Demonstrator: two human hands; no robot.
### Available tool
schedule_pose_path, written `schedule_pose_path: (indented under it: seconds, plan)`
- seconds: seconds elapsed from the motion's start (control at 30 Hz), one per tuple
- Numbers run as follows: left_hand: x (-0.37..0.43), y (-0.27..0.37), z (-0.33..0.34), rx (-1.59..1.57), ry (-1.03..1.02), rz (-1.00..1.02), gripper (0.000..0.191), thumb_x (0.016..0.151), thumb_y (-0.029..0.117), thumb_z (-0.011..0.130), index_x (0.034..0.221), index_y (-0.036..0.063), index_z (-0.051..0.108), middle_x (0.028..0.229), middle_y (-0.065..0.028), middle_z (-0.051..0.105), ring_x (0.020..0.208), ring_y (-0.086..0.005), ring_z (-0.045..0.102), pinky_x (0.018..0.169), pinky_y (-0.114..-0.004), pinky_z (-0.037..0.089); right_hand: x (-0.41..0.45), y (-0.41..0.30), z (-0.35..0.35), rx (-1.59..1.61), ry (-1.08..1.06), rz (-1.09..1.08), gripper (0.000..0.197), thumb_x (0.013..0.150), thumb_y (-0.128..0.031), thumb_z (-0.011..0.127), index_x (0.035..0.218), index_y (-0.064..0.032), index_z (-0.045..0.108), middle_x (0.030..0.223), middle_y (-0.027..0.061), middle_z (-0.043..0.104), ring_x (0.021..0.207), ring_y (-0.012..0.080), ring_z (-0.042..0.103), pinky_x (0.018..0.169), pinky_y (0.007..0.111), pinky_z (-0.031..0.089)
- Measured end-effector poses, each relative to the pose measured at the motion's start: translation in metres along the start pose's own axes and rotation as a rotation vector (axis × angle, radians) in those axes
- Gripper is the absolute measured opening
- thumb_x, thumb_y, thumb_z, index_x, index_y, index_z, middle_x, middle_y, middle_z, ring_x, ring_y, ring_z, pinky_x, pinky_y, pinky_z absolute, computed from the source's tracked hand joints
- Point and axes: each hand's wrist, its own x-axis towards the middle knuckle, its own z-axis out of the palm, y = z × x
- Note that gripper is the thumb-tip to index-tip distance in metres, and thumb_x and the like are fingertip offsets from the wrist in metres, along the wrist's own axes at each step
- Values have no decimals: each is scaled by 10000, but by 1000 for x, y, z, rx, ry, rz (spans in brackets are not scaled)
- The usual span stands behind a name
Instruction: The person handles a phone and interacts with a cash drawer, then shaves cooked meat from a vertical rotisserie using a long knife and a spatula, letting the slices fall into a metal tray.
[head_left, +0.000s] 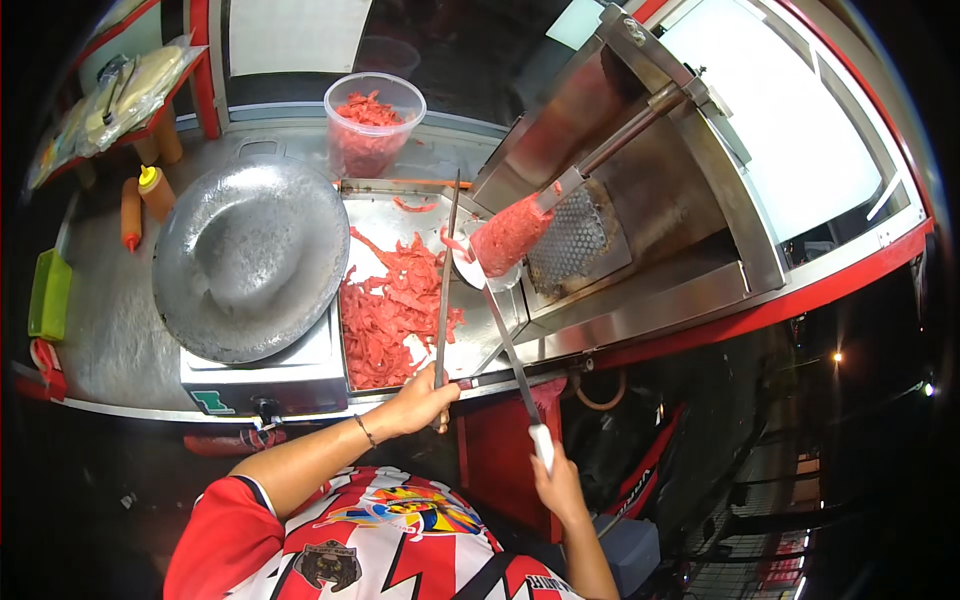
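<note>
My left hand is closed around the lower end of a long, thin dark tool, perhaps tongs or a sharpening rod, which extends over the metal tray. In my right hand is the white handle of a long-bladed knife; its blade tip reaches the lower part of the red meat on a vertical spit. Thin shaved strips of meat lie heaped in the tray, left of the spit. Whether the blade touches the meat is unclear.
A large steel wok rests on a gas stove at the left. Behind the tray stands a clear plastic tub of meat strips. A perforated burner panel is beside the spit. Sauce bottles and a green basket are farther left.
</note>
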Motion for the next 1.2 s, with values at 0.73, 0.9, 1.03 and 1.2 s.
schedule_pose_path:
  seconds: [0.73,0.9,1.03,1.2]
  plan:
    - [-30,-35,10,-15,-4,-37,285,973,91,563,1179,29,376,720,-78,541,551,-196,599,516,-367,536,53,-43,32,-4,90,-89,303,998,-204,661,1147,15,514,888,367,672,889,571,653,729,627,509]
    - [-25,-13,9,-18,-41,-8,403,975,123,557,1334,-9,430,775,-77,560,573,-187,600,519,-366,542,-29,1,-35,-48,-27,19,283,979,-190,680,1099,10,520,874,362,675,893,561,662,725,614,514]
    - [-26,-20,5,-16,-7,-10,222,980,103,562,1114,47,395,690,-81,538,530,-194,581,507,-373,531,-5,-27,-50,-72,-36,-60,270,987,-186,678,1071,20,524,874,350,674,857,553,656,703,598,510]
    - [-76,-39,-15,-89,-112,-64,216,970,58,574,1050,69,374,661,-82,532,512,-197,576,494,-362,508,-31,-6,-63,34,-115,-74,267,988,-213,694,1055,13,568,837,303,684,803,505,692,659,519,515]
